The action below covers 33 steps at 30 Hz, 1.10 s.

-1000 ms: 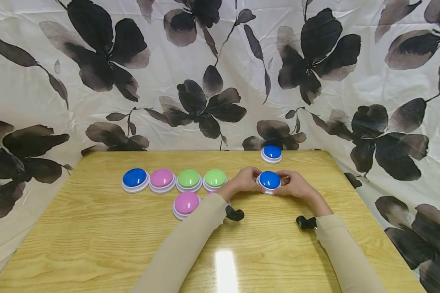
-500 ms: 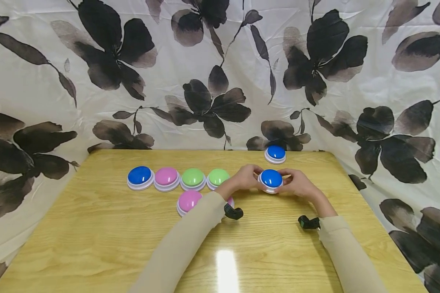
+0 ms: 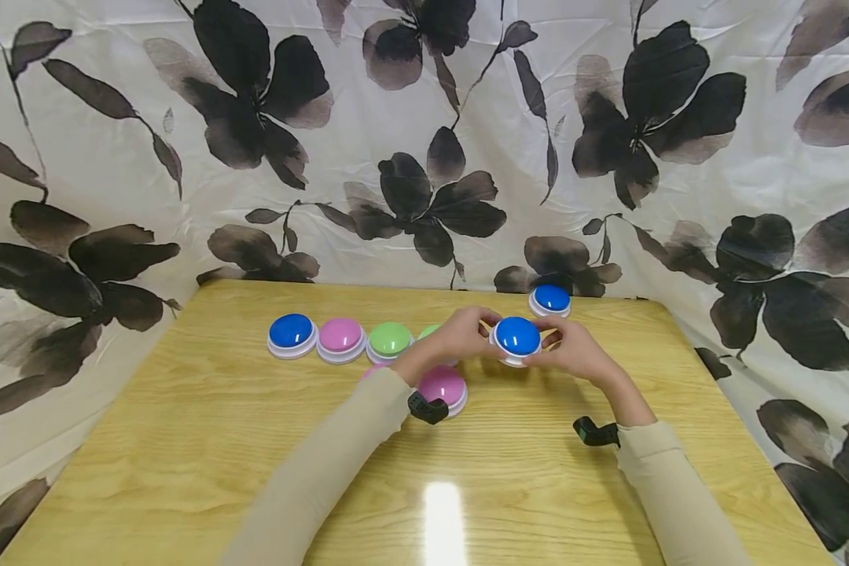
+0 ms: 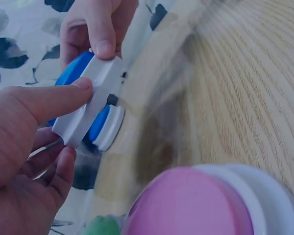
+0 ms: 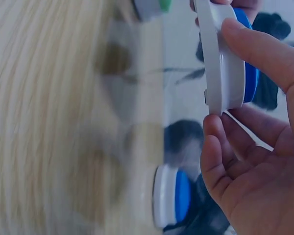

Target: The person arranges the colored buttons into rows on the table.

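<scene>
Between both hands is a push button with a blue dome and white base (image 3: 517, 336), held off the wooden table (image 3: 523, 472) with its dome up. My left hand (image 3: 464, 332) grips its left side, thumb on the white base and fingers beneath its edge. From the other side my right hand (image 3: 571, 347) holds the same base, thumb on the side wall and fingertips at the underside. Both wrist views show the base from the side. A second blue button (image 3: 550, 299) stands behind, near the table's far edge.
Left of the hands runs a row: a blue button (image 3: 292, 334), a pink button (image 3: 341, 338), a green button (image 3: 390, 340) and another green one partly hidden. A front pink button (image 3: 443, 387) lies by my left wrist; another is mostly covered by my forearm. Floral cloth (image 3: 424, 196) hangs behind.
The held blue button has risen and moved left over the table, away from the far blue button, with both hands still on it. The head view has turned slightly left.
</scene>
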{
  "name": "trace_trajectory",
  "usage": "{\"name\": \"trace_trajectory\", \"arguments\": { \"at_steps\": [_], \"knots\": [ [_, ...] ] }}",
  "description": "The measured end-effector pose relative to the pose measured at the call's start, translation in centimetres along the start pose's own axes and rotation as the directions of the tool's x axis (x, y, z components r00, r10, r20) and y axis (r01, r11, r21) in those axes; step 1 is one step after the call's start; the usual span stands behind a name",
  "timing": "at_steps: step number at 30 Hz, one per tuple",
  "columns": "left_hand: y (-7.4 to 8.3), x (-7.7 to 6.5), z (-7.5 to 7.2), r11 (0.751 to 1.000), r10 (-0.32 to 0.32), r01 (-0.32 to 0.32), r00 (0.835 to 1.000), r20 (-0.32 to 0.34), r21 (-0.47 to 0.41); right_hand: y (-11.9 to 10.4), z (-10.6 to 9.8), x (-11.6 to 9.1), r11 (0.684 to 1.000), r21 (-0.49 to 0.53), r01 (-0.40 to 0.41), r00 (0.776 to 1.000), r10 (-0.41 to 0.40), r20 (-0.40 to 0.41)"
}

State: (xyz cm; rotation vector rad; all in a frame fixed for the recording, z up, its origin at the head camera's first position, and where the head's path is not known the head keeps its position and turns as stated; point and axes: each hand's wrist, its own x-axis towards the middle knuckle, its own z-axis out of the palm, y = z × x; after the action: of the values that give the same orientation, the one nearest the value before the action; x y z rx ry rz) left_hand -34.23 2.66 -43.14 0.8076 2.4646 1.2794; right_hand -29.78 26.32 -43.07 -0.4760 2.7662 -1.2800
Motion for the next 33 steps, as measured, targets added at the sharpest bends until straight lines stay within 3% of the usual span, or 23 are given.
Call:
{"name": "trace_trajectory", "arguments": {
  "at_steps": [8,12,18,25,33],
  "knots": [
    [0.4,-2.8,-3.0,0.996,0.055,-0.054,0.998,-0.024,0.067,-2.7,1.7,0.9,0.994,-0.011,0.106,0.994,-0.106,-0.019],
    [0.3,-4.2,-4.2,0.996,0.051,-0.048,0.998,-0.045,0.072,-3.8,2.7,1.5,0.991,0.02,0.134,0.991,-0.134,-0.009],
    [-0.9,-6.4,-5.7,0.997,0.031,-0.026,0.996,-0.078,0.07,-5.5,4.6,2.4,0.989,0.017,0.144,0.99,-0.144,0.003],
    [-1.9,-8.6,-7.2,0.994,0.052,-0.041,0.993,-0.104,0.101,-7.0,6.7,3.4,0.984,0.016,0.178,0.984,-0.178,0.007],
    [-2.9,-10.9,-8.4,0.993,0.018,-0.004,0.993,-0.116,0.119,-8.3,8.9,4.0,0.982,0.034,0.185,0.982,-0.186,0.037]
  ]
}}
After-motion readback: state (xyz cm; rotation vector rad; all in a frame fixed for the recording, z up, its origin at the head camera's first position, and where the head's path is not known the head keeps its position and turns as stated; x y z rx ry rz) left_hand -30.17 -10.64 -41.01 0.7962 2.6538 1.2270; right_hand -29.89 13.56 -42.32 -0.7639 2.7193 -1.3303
